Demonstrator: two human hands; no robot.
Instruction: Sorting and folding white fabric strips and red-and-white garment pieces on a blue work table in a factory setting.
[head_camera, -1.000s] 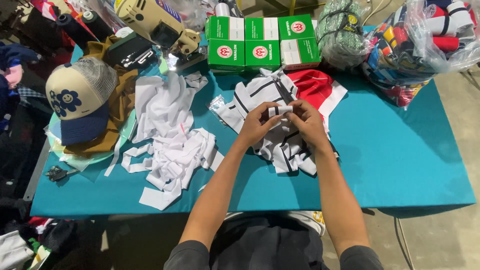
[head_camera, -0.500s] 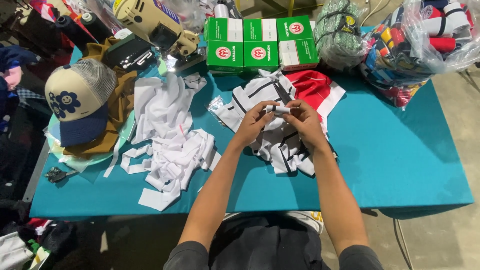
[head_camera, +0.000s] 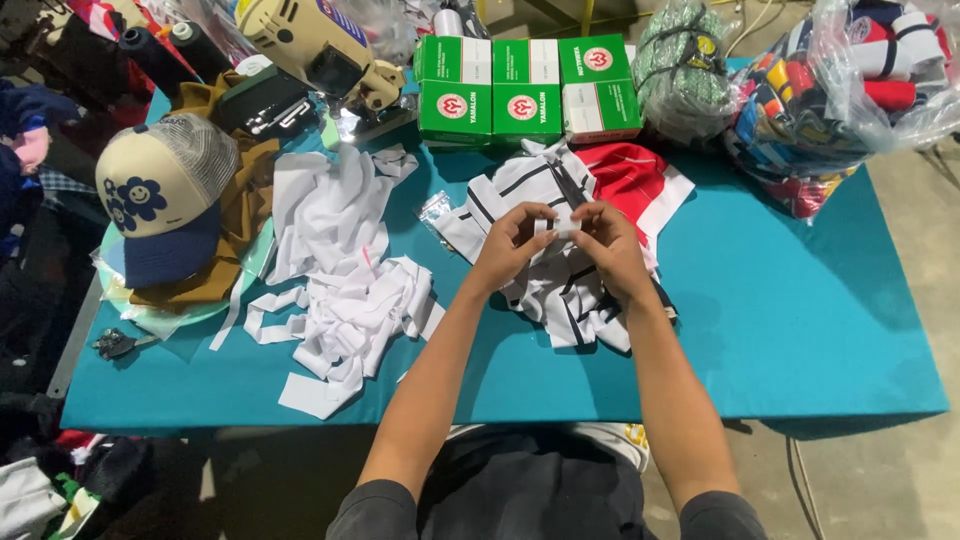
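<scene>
At twelve o'clock on the teal surface (head_camera: 800, 330) stand six green boxes (head_camera: 527, 88) in two stacked rows, each with white panels and a round red-and-white emblem, while clear bags (head_camera: 850, 90) of striped cloth sit at two o'clock.

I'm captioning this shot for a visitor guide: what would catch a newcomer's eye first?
Both hands, left hand and right hand, pinch a small white fabric strip above a white black-striped and red garment mid-table. To their left lies a heap of white cloth scraps; a row of green cardboard boxes lines the far edge of the teal table.
</scene>
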